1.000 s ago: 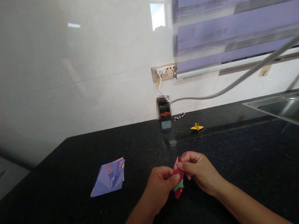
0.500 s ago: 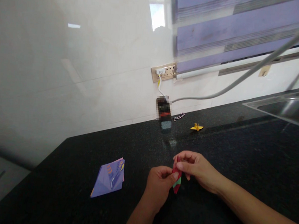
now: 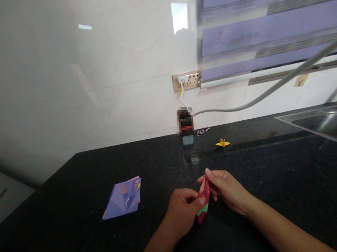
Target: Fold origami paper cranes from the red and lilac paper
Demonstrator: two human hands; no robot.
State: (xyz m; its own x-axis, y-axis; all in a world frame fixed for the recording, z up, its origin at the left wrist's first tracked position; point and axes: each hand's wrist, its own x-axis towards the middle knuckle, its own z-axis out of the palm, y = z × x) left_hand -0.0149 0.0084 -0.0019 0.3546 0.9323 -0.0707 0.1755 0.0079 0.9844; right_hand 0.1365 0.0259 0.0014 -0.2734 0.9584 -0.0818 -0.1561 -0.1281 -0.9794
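- Works above the near middle of a dark desk [image 3: 77, 189], right of centre, on one narrow piece.
- With the right hand [image 3: 229, 189], pinches the far end of a folded red-and-green paper [image 3: 204, 210], with the other fingers curled around its right side.
- With the left hand [image 3: 182, 207], grips the same paper nearer in, with the thumb laid over its face.
- Has at left on the desk, well apart from both hands, a purple folded paper [image 3: 122, 202], with a pink edge peeking out at its right.
- Holds the red-and-green paper between the hands, tilted; cannot tell from this angle about contact with the desk. Looks, as a judgement, to be midway through shaping or creasing a fold.
- Has in the far part, right of centre, a small yellow folded paper [image 3: 223, 143].
- At the far tip, seems to call next for a steady left grip and a light, exact right-hand pinch, so as not to skew the crease.
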